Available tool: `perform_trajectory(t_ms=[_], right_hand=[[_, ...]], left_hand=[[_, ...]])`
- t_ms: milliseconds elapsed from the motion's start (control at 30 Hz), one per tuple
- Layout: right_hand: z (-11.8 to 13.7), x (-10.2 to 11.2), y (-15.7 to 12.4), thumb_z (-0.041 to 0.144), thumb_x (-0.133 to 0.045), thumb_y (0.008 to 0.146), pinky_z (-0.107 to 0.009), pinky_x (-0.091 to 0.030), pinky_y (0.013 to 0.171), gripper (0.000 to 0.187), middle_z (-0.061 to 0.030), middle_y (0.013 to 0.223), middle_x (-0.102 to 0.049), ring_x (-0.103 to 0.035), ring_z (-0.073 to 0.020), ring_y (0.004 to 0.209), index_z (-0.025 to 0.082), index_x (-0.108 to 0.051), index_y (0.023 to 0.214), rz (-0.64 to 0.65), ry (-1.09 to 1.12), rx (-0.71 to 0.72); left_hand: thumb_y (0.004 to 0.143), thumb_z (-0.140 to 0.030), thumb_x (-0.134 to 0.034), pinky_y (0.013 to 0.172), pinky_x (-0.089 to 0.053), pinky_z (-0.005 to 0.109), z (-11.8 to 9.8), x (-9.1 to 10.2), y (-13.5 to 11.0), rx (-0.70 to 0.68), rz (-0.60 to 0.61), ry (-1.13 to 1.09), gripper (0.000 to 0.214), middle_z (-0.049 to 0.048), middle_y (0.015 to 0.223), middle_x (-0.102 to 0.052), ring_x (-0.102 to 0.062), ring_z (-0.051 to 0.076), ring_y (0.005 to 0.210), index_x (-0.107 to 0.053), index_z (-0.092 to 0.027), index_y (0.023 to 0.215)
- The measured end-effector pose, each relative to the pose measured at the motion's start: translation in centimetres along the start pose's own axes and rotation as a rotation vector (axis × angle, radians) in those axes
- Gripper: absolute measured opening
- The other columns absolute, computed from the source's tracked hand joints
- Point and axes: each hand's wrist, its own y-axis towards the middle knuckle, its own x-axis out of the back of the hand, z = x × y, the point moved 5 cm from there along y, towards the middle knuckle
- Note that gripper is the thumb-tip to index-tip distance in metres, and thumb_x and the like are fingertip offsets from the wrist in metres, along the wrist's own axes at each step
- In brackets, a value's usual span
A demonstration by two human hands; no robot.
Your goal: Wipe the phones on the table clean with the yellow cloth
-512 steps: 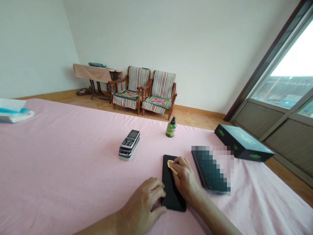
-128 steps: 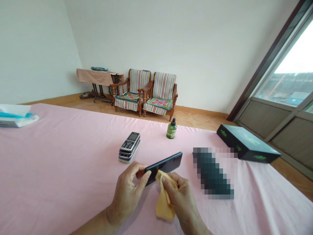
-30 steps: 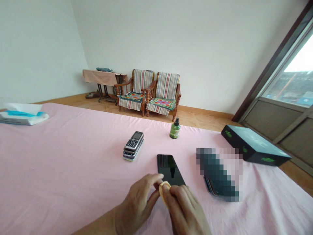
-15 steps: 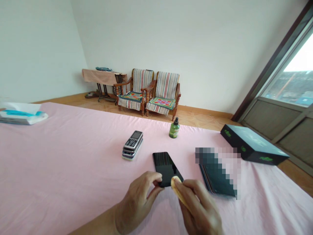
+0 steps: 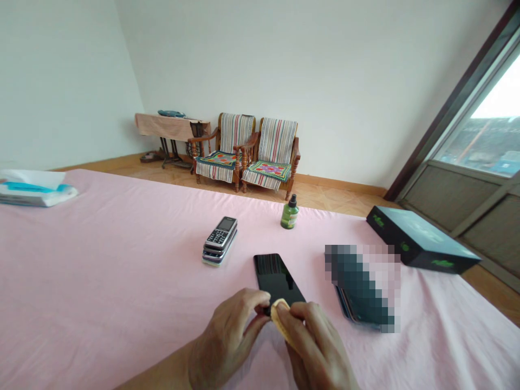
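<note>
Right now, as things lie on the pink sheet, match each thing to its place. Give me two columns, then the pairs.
Things:
1. Yellow cloth
2. Stack of keypad phones
3. Green bottle
4. Dark box with green lettering

Places:
A. Standing upright
B. Far right, near the window
C. Gripped in the right hand
D. Left of the black smartphone

Pairs: 1-C, 2-D, 3-A, 4-B

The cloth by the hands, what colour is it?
The cloth is pale yellow; the head view shows it best, pinched in the right hand.
</note>
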Motion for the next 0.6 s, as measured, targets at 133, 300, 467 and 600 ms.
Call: perform_trajectory(t_ms=[133,300,467,600], right_hand=[[-0.9,0.3,-0.9,0.014,-0.044,0.096,-0.021,-0.053,0.052,0.025,-0.0069,0.072,-0.063,-0.061,-0.0144,0.059,0.014,-0.064,0.109,-0.04,0.017,-0.031],[-2.8,0.2,-2.3,0.011,-0.047,0.093,-0.022,-0.055,0.062,0.031,-0.0077,0.082,-0.062,-0.064,-0.0153,0.071,0.018,-0.063,0.118,-0.108,0.052,-0.151],[-5.0,0.1,-2.7,0.014,-0.053,0.09,-0.02,-0.054,0.062,0.024,-0.0059,0.083,-0.06,-0.063,-0.0143,0.072,0.018,-0.067,0.109,-0.121,0.12,-0.296],[-6.2,-1.4,-3.1,0.019,-0.055,0.089,-0.02,-0.049,0.057,0.019,-0.0036,0.078,-0.059,-0.061,-0.0137,0.067,0.019,-0.07,0.1,-0.038,0.29,-0.495]], left_hand=[[0.098,-0.019,-0.052,0.076,-0.055,0.022,-0.4,0.2,0.3,-0.035,-0.016,0.003,0.014,0.0042,0.087,-0.067,-0.068,0.015,0.08,-0.055,-0.017,0.111],[0.097,-0.009,-0.05,0.075,-0.055,0.021,-0.9,0.6,0.8,-0.079,0.044,-0.023,0.019,0.007,0.093,-0.065,-0.067,0.016,0.085,-0.059,-0.016,0.111],[0.094,-0.005,-0.049,0.072,-0.055,0.021,-0.8,1.0,1.2,-0.095,0.01,-0.029,0.021,0.0081,0.092,-0.063,-0.066,0.015,0.083,-0.061,-0.015,0.109],[0.093,-0.004,-0.051,0.072,-0.055,0.021,-1.0,1.4,1.1,-0.116,-0.022,-0.047,0.02,0.0088,0.092,-0.063,-0.066,0.016,0.083,-0.061,-0.014,0.108]])
